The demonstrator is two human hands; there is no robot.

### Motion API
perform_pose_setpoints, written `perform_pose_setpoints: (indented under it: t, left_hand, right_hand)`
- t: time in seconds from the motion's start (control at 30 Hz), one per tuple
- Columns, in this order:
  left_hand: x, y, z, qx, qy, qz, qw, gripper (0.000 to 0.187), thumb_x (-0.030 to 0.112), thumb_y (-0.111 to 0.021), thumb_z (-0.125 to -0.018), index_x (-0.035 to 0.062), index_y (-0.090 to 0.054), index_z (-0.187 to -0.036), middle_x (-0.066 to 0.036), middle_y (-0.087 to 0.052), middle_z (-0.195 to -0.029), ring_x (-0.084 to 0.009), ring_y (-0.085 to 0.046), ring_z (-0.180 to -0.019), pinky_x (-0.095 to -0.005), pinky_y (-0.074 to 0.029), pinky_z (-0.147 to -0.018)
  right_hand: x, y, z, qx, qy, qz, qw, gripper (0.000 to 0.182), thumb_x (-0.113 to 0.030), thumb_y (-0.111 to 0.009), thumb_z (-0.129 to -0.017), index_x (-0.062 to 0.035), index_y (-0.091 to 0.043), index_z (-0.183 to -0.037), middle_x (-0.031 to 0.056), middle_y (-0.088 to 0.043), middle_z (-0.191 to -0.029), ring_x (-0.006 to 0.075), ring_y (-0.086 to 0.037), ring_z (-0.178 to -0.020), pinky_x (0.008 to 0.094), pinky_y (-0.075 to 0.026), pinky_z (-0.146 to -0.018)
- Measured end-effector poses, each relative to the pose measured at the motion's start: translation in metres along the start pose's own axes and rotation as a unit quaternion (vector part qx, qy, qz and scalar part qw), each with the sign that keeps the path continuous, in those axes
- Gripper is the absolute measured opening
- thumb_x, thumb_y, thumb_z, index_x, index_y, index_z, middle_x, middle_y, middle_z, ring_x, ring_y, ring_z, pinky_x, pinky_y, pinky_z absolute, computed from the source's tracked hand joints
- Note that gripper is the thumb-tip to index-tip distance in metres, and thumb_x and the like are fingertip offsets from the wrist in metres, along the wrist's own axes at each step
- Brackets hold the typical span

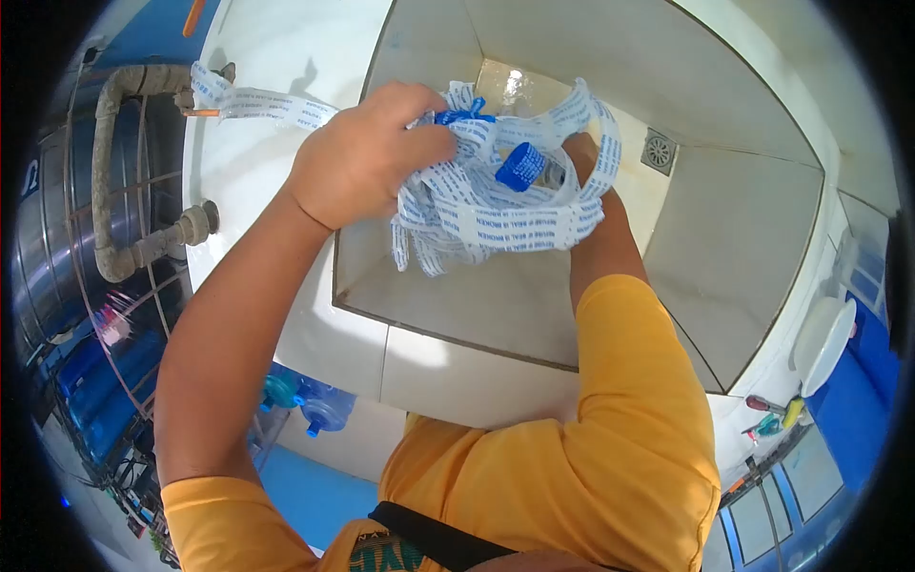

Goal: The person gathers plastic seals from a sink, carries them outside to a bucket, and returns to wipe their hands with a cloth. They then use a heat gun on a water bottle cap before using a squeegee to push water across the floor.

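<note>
My left hand [367, 153] is closed on the upper left of a tangled bundle of printed plastic seal strip [515, 224], white with blue lettering. A blue tie [464, 114] shows near my fingertips. In the bundle's middle sits a blue ribbed cap [520, 167], with something clear beside it that I cannot make out. My right hand [579, 150] reaches in behind the bundle from the right. Strip loops cover most of it, so its fingers are hidden. A tail of strip [272, 107] runs left from behind my left hand.
The bundle is above a tiled basin [743, 238] with a drain grate [659, 151]. Pipes [105, 181] and a metal tank [46, 229] stand at left. Clear blue bottles [326, 408] are below the ledge. A white dish [825, 346] and screwdriver-like tools [777, 412] lie at right.
</note>
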State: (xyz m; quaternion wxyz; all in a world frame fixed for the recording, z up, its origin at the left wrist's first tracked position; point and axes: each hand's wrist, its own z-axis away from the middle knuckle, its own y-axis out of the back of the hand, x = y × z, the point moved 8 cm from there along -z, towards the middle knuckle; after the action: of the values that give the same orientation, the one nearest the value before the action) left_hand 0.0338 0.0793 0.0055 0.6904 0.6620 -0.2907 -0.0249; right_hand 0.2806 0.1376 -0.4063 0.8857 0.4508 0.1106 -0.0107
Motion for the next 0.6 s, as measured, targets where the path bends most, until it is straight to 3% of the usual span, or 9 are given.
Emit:
perform_pose_setpoints:
  t: [0.27,0.33,0.47,0.53,0.6]
  left_hand:
    - [-0.001,0.000,0.001,0.005,0.004,0.010,1.000,0.032,0.006,-0.070,-0.065,0.0172,-0.064,-0.094,-0.006,-0.058,-0.111,-0.0282,-0.058,-0.102,-0.0372,-0.053,-0.074]
    - [0.001,-0.002,0.001,0.005,-0.037,-0.014,0.999,0.031,0.007,-0.071,-0.065,0.0158,-0.064,-0.095,-0.006,-0.059,-0.110,-0.0298,-0.058,-0.101,-0.0379,-0.052,-0.077]
    - [0.004,0.001,0.001,0.026,-0.035,0.015,0.999,0.033,0.007,-0.073,-0.065,0.0142,-0.063,-0.096,-0.007,-0.059,-0.109,-0.0309,-0.058,-0.100,-0.0378,-0.051,-0.078]
    - [0.002,-0.001,0.002,0.031,-0.035,0.019,0.999,0.033,0.011,-0.076,-0.064,0.0120,-0.063,-0.094,-0.009,-0.059,-0.109,-0.0321,-0.059,-0.098,-0.0369,-0.051,-0.078]
    - [0.004,-0.002,0.002,0.032,-0.037,0.016,0.999,0.034,0.014,-0.079,-0.062,0.0095,-0.062,-0.091,-0.011,-0.058,-0.111,-0.0332,-0.059,-0.097,-0.0356,-0.050,-0.080]
  right_hand:
    - [-0.005,-0.005,0.028,-0.032,0.081,0.032,0.996,0.037,-0.016,-0.068,-0.075,-0.0058,-0.063,-0.111,0.0219,-0.061,-0.115,0.0397,-0.060,-0.104,0.0438,-0.050,-0.088]
    - [-0.019,0.004,0.022,-0.035,0.135,0.027,0.990,0.037,-0.016,-0.068,-0.075,-0.0060,-0.063,-0.111,0.0221,-0.060,-0.116,0.0395,-0.060,-0.105,0.0439,-0.050,-0.088]
    - [-0.070,0.060,0.063,-0.062,0.334,-0.042,0.940,0.038,-0.014,-0.068,-0.075,-0.0064,-0.063,-0.111,0.0225,-0.059,-0.119,0.0392,-0.060,-0.105,0.0441,-0.051,-0.088]
    - [-0.065,0.077,0.105,-0.099,0.383,-0.037,0.918,0.038,-0.014,-0.068,-0.075,-0.0065,-0.063,-0.111,0.0227,-0.059,-0.120,0.0390,-0.060,-0.106,0.0442,-0.051,-0.088]
    - [-0.036,0.072,0.135,-0.165,0.354,0.053,0.919,0.038,-0.013,-0.068,-0.074,-0.0067,-0.063,-0.111,0.0230,-0.058,-0.121,0.0388,-0.060,-0.106,0.0443,-0.051,-0.088]
